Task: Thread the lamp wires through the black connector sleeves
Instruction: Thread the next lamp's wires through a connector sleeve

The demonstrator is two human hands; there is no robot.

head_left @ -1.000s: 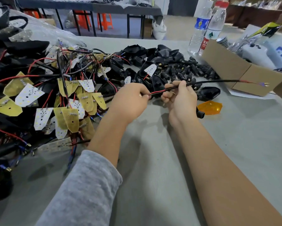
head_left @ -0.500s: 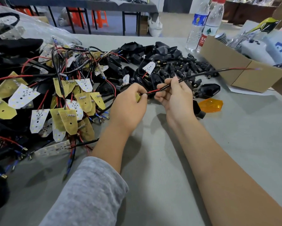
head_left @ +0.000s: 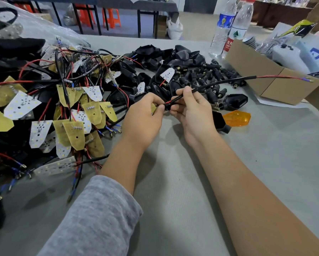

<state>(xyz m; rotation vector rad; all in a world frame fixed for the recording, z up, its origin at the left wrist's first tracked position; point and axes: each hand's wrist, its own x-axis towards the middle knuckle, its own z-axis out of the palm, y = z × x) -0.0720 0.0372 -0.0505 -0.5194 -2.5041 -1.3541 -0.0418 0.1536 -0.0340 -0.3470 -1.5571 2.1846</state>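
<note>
Both hands meet over the middle of the grey counter (head_left: 173,191), at the near edge of the parts heaps. The left hand (head_left: 142,119) has its fingers curled, thumb and forefinger pinching the red lamp wire (head_left: 168,102) together with a small yellow board corner that peeks out beside the thumb. The right hand (head_left: 192,109) has its fingers curled round the black sleeve (head_left: 219,83), pinching it just where the red wire enters it; the two hands nearly touch. From the right hand the black sleeve rises up and to the right above the counter, passing over the pile of black connectors (head_left: 206,74), and the red wire comes out of its far end and reaches to a small metal terminal (head_left: 307,79) over the cardboard box (head_left: 276,82). To the left lies a dense tangle of yellow and white LED boards (head_left: 72,111) with red and black leads, spreading to the picture's left edge and coming close beside the left forearm. Behind the hands sits a heap of black lamp housings (head_left: 173,56). An orange lens (head_left: 237,118) lies just right of the right hand, with a black housing touching its left side. Two water bottles (head_left: 234,24) stand at the far right by the box. The counter in front of the hands, under and between both forearms and out to the right near edge, is bare grey cloth.
</note>
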